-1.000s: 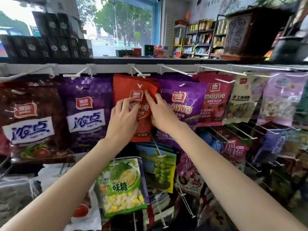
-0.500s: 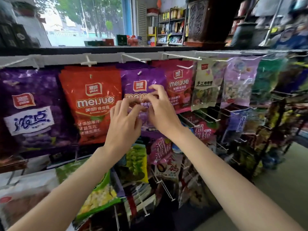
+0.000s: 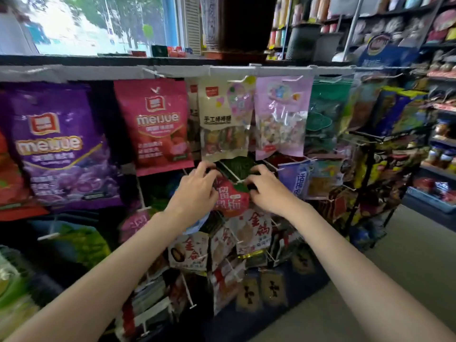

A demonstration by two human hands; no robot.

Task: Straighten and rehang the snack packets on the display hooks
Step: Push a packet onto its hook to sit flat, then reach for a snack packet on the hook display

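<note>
I am gripping a red strawberry packet [image 3: 230, 197] in the second row, just below the cream candy packet [image 3: 223, 127]: my left hand [image 3: 195, 191] is curling round its left edge, my right hand [image 3: 267, 191] pinching its right, near a white hook [image 3: 230, 172].

Bare forearms, hands [image 3: 197, 191]; no sleeves.

Purple packet [image 3: 59, 146] with white lettering at left, magenta-pink packet [image 3: 158, 124] beside it, cream packet [image 3: 222, 119] with pastel hearts at centre, lilac packet [image 3: 281, 117], red strawberry-shaped packet [image 3: 232, 196] with green leaf below
</note>
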